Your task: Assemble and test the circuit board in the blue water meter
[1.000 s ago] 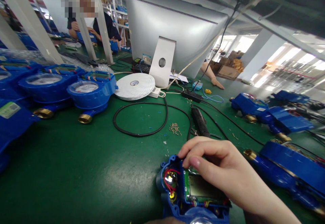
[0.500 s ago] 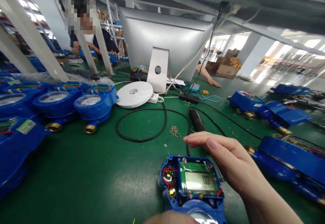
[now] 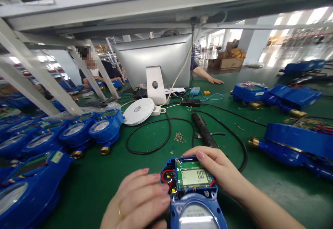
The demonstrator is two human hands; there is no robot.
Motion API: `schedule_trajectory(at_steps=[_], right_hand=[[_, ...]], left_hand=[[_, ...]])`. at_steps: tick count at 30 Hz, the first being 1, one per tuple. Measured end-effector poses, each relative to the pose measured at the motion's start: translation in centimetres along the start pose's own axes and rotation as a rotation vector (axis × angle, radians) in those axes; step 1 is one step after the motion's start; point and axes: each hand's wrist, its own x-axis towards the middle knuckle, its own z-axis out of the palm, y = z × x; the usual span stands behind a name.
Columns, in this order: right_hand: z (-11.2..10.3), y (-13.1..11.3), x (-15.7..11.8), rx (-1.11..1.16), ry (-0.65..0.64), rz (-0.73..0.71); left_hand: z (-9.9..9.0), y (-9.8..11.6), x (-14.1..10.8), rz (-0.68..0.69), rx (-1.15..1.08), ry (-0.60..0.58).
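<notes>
An open blue meter (image 3: 199, 201) with a lit display (image 3: 194, 177) and red wires lies at the bottom centre. My right hand (image 3: 217, 166) grips its upper right edge, thumb near the display. My left hand (image 3: 140, 199), with a ring on one finger, lies along the meter's left side, its fingers bent and pressed together against it. Beyond the meter, a black-handled electric screwdriver (image 3: 204, 130) lies on the green table (image 3: 104, 187), beside a small heap of screws (image 3: 179, 138).
Rows of blue meters (image 3: 104, 128) stand at the left, and more (image 3: 293, 152) at the right. A white reel (image 3: 138, 112) sits before a monitor (image 3: 156, 59). Black cable loops across the table. A person's arm (image 3: 205, 75) rests beyond; another person sits far left.
My left hand has come up to the meter's left side. My right hand has lowered onto its upper right edge. The view has shifted, showing more of the shelf above.
</notes>
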Motion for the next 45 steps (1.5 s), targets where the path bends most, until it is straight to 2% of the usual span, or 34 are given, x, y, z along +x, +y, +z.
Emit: schedule_trajectory(at_steps=[3,6,10,14,17,20,26,29,32,35,45], right_hand=[[0.1,0.0,0.1,0.029,-0.004,-0.01],[0.2,0.0,0.1,0.046,0.003,-0.011],[0.3,0.2,0.0,0.06,0.015,-0.02],[0.4,0.3,0.0,0.074,0.025,-0.035],[0.5,0.2,0.0,0.067,0.029,-0.047],[0.4,0.3,0.1,0.068,0.023,-0.056],[0.4,0.7,0.1,0.093,-0.008,-0.088],[0.5,0.7,0.1,0.101,-0.002,-0.099],[0.6,0.7,0.2,0.108,0.015,-0.108],[0.8,0.8,0.1,0.106,0.024,-0.118],[1.1,0.7,0.0,0.088,0.05,-0.124]], left_hand=[[-0.9,-2.2,-0.3,-0.098,0.031,-0.083],[-1.0,-3.1,-0.1,-0.125,-0.035,-0.176],[-0.8,-2.7,0.8,-0.17,-0.105,-0.169],[-0.5,-1.9,2.6,-0.313,-0.15,-0.13],[-0.1,-1.7,4.0,-0.428,-0.205,-0.167],[0.4,-2.1,5.2,-0.463,-0.259,-0.233],[0.5,-4.0,7.2,-0.274,-0.284,-0.455],[0.3,-4.7,7.9,-0.146,-0.258,-0.506],[0.1,-5.0,8.1,0.004,-0.228,-0.497],[0.1,-4.9,8.0,0.092,-0.175,-0.465],[0.5,-4.4,8.1,0.136,-0.105,-0.423]])
